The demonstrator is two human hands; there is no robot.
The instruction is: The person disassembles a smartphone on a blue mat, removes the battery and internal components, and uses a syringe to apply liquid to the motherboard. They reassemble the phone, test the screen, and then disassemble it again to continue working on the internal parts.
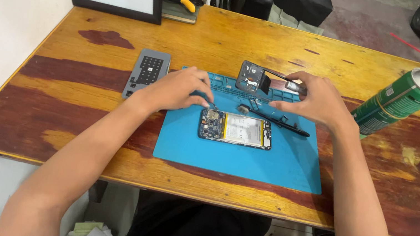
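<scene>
- The opened phone [236,129], a flat rectangle with its back off, lies on the blue rubbery mat [269,167] near the table's middle; a green circuit board shows at its left end and a pale, glossy battery fills the rest.
- The left hand [178,89], at ten o'clock from the phone, is curled around a small dark-handled tool [203,98] whose tip points down at the phone's upper left corner.
- The right hand [318,100], at one o'clock from the phone, pinches a small silvery cylindrical piece [295,85] between thumb and fingertips.
- A dark plastic frame part [253,78] stands tilted at twelve o'clock, just beside that piece.
- A slim black tool [283,124] lies on the mat under the right hand.
- A grey, dotted rectangular case [147,71] rests at ten o'clock on the worn, varnished wooden table [222,38].
- A green metal spray can [402,101] with a white cap leans at two o'clock.
</scene>
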